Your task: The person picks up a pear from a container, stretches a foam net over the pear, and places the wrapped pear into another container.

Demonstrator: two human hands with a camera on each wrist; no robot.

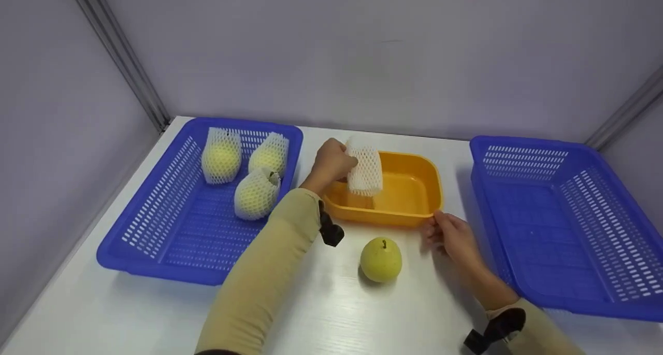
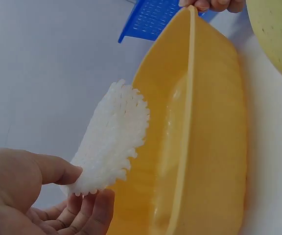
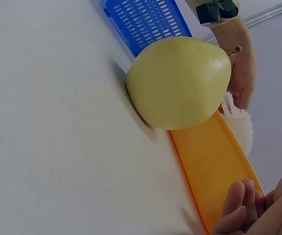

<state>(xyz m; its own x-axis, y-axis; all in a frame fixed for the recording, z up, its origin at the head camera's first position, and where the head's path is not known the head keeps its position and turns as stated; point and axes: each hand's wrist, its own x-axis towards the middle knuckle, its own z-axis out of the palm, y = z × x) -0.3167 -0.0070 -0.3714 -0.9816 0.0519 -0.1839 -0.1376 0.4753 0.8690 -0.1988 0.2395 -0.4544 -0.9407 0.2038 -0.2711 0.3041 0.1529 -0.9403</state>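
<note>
My left hand (image 1: 333, 162) pinches a white foam net sleeve (image 1: 364, 169) between thumb and fingers, over the left part of a yellow plastic basin (image 1: 409, 220). In the left wrist view the sleeve (image 2: 112, 134) looks hollow, its scalloped edge facing the basin. At the basin's near right corner, the thumb and fingers of my right hand (image 1: 456, 237) grip the rim. A bare yellow-green pear (image 1: 381, 260) sits on the table in front of the basin, stem up. It shows large in the right wrist view, where fingers (image 3: 235, 198) of my right hand lie against the basin's wall.
To the left stands a blue perforated basket (image 1: 155, 269) with three pears in foam nets, one of them a netted pear (image 1: 257, 194) near its right wall. Another blue basket (image 1: 559, 230) stands on the right. Grey panels (image 1: 321, 49) enclose the white table (image 1: 331, 313).
</note>
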